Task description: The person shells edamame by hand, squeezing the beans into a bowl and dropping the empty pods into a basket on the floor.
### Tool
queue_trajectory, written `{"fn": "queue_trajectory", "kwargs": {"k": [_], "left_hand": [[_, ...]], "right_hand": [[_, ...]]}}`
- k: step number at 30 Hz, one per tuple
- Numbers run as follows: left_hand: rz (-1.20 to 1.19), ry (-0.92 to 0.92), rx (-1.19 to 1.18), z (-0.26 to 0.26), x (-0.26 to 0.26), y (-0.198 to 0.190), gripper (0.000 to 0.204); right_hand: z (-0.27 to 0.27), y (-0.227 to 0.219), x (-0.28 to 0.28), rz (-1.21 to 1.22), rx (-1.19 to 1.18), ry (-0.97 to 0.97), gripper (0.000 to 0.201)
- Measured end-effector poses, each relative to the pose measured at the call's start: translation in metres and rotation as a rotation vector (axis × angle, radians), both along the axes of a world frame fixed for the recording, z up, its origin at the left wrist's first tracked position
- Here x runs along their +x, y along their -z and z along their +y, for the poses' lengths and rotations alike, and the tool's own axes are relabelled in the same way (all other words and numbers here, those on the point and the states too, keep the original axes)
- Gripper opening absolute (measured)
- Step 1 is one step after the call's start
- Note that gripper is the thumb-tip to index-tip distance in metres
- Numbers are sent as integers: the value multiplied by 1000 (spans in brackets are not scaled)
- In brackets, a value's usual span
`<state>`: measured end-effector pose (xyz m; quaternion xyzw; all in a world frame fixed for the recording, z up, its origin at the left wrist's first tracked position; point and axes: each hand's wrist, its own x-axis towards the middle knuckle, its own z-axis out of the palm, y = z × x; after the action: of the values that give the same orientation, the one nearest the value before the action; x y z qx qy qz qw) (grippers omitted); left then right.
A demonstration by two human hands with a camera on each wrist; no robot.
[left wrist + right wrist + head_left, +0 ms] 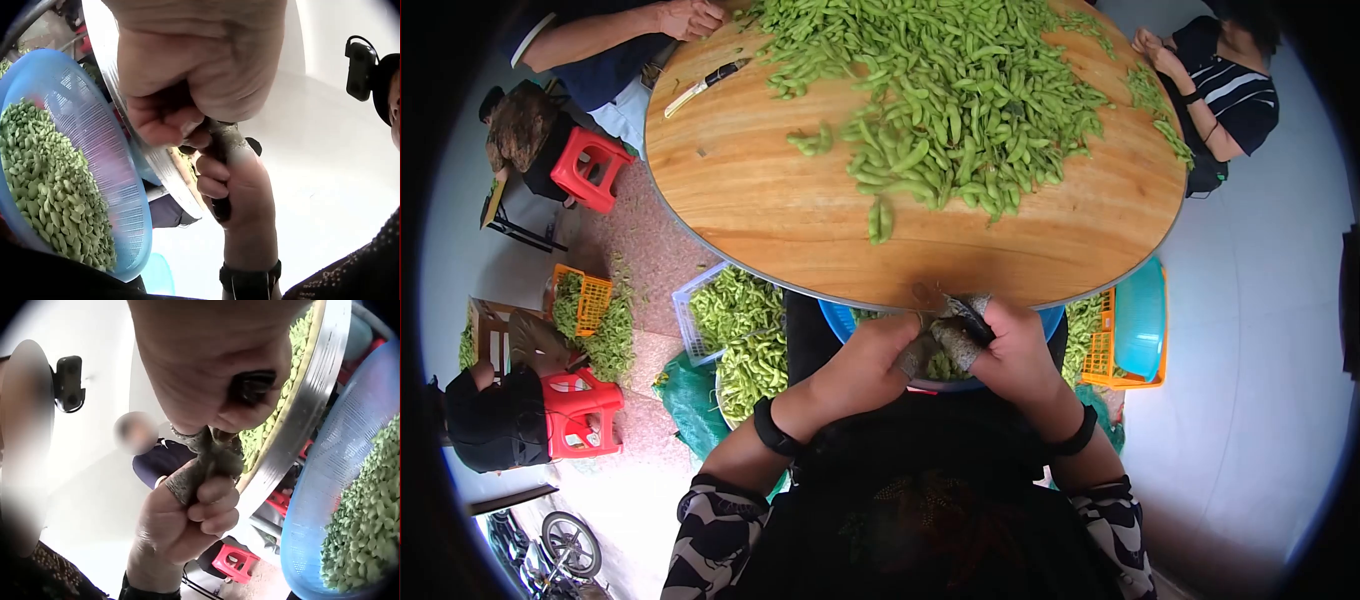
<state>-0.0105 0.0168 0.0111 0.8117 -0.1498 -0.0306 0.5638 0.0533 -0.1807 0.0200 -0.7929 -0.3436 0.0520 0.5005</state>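
My left hand [862, 365] and right hand [1020, 350] meet at the fingertips just below the table's near edge. Grey wraps cover both thumbs, including the left thumb wrap [185, 481]. My right hand's curled fingers grip a slim black tool [220, 209]; its working end is hidden. The left fingers curl in against the wrapped thumb, and I cannot tell what lies between them. Beneath the hands is a blue mesh basket [132, 194] holding shelled green beans [56, 200]. A large heap of green bean pods [960, 110] covers the far part of the round wooden table [750, 190].
A black-and-cream knife [708, 88] lies at the table's left. Crates of pods stand on both sides, including a white crate [696, 310] and an orange crate [1100, 350]. Other people sit around the table and at the left, near red stools [590, 165].
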Motion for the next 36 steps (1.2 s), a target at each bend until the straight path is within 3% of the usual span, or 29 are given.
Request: {"fn": "queue_trajectory", "kwargs": {"k": [1, 3, 6, 8, 12, 13, 14, 16, 17, 19, 21, 25, 27, 28, 30, 34, 36], "left_hand": [[85, 45, 14, 2, 0, -1, 19], [70, 65, -21, 5, 0, -7, 15], [49, 42, 0, 13, -7, -17, 16], [35, -12, 51, 23, -16, -16, 20], [-34, -486, 387, 61, -50, 4, 31], [-35, -490, 390, 73, -62, 12, 31], [71, -532, 583, 86, -75, 21, 34], [233, -543, 878, 103, -100, 23, 36], [206, -530, 965, 106, -108, 22, 36], [179, -525, 1053, 105, -108, 16, 36], [-27, -509, 792, 95, -90, 9, 32], [92, -284, 230, 50, -32, -31, 19], [-57, -304, 5, 25, -9, -22, 14], [-57, -302, 0, 14, 4, -26, 14], [486, -329, -587, -1, 29, -34, 13], [611, -302, -743, -12, 45, -24, 13], [404, -303, -619, -18, 41, -13, 12]], "right_hand": [[0, -3, 0, -9, -4, -5, 39], [0, -7, -5, -162, -345, 55, 38], [3, -9, -13, -174, -539, 87, 37], [5, -17, -15, -241, -456, 65, 35], [12, -20, 2, -308, -436, 83, 32], [16, -18, 12, -302, -496, 124, 31], [24, -15, 25, -302, -492, 121, 31], [45, -9, 53, -583, -324, 263, 24], [54, -5, 64, -584, -319, 257, 24], [68, 2, 79, -595, -528, 403, 24], [70, 7, 83, -615, -484, 395, 25], [61, 11, 76, -611, -343, 382, 25], [53, 10, 64, -598, -166, 363, 28], [48, 7, 55, -600, -171, 363, 28], [36, 4, 34, -621, -89, 304, 31], [21, 8, 8, -657, -99, 257, 34], [16, -1, 4, -241, 85, 193, 37]]}}
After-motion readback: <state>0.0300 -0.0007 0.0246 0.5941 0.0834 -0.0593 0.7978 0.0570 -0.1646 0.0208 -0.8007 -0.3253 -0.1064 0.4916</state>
